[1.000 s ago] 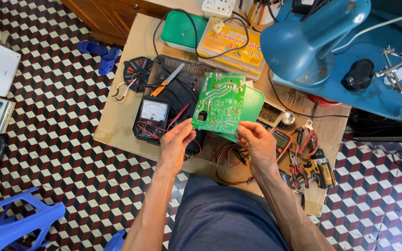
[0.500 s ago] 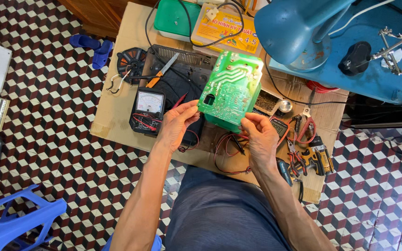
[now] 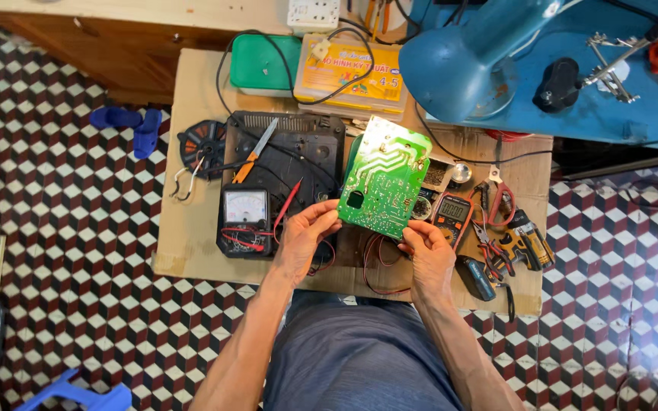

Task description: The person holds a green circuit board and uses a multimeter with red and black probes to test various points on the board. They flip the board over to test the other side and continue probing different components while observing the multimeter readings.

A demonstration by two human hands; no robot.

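Fingertips of both hands pinch the near edge of a green circuit board (image 3: 383, 178), which is held up tilted above the low cardboard-covered table (image 3: 192, 243), solder side toward the camera. On the left hand (image 3: 303, 237), thumb and fingers close on the board's near left corner; the right hand (image 3: 428, 255) grips the near right corner, fingers curled together on that edge. Just behind and to the left of the board lies a black appliance housing (image 3: 298, 152) with an orange-handled screwdriver (image 3: 253, 152) resting on it. Near the left hand sits an analog multimeter (image 3: 245, 217) with red leads trailing across the housing. To the right of the board, partly hidden by it, is an orange-edged digital multimeter (image 3: 451, 215), and farther right lie red-handled pliers (image 3: 496, 199) and a yellow and black tool (image 3: 527, 242). A dark fan-like disc (image 3: 201, 146) lies at the left of the table. At the far side are a green box (image 3: 264, 65) and a yellow box (image 3: 352, 72), with a blue lamp (image 3: 474, 57) to the right. Checkered tiles (image 3: 62, 190) cover the floor.
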